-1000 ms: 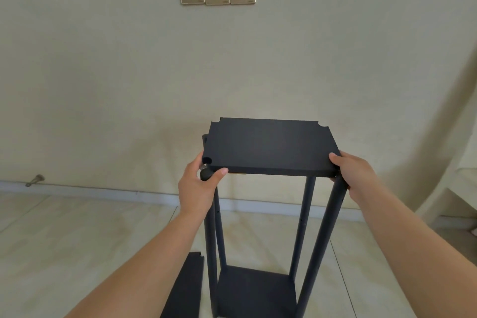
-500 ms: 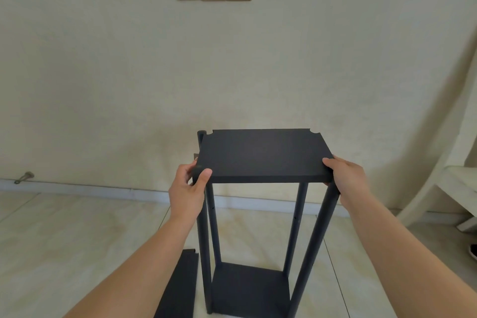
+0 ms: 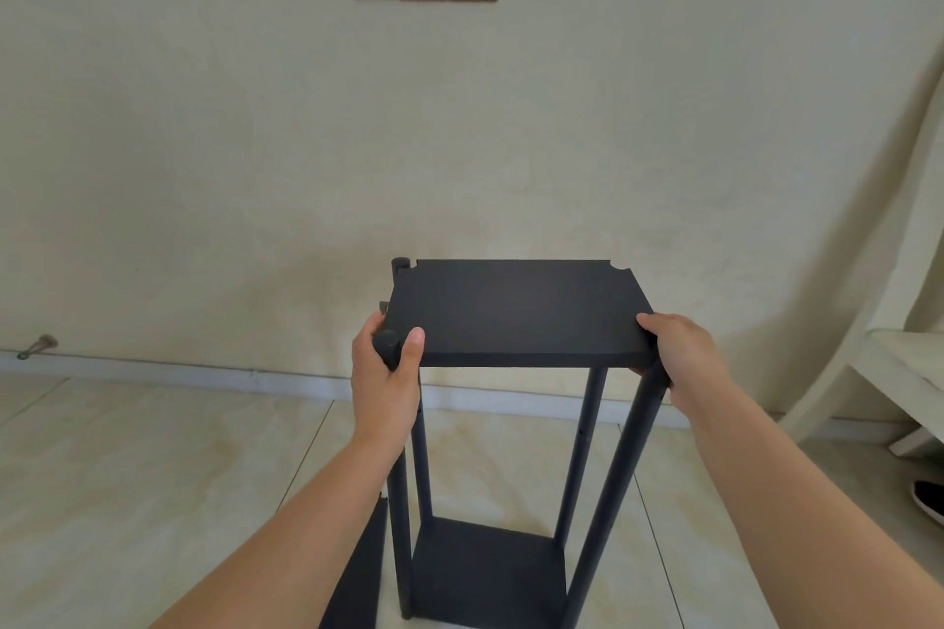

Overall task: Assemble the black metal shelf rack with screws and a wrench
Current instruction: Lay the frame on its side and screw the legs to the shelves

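Atop upright posts (image 3: pixel 587 455), shelf panel (image 3: pixel 521 312) level; left hand (image 3: pixel 385 373), right hand (image 3: pixel 682 358) gripping near corners.

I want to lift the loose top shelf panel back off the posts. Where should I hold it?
Grip the top shelf panel by its two short side edges near the front corners, from left and right; the notched corners sit against the posts.

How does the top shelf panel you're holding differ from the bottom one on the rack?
The top shelf panel sits high at the post tops, gripped by the left hand and right hand; the bottom shelf panel sits low near the floor, untouched. The top one's corner notches show; the bottom one's corners are hard to make out. Both are black, rectangular and lie flat between the four posts.
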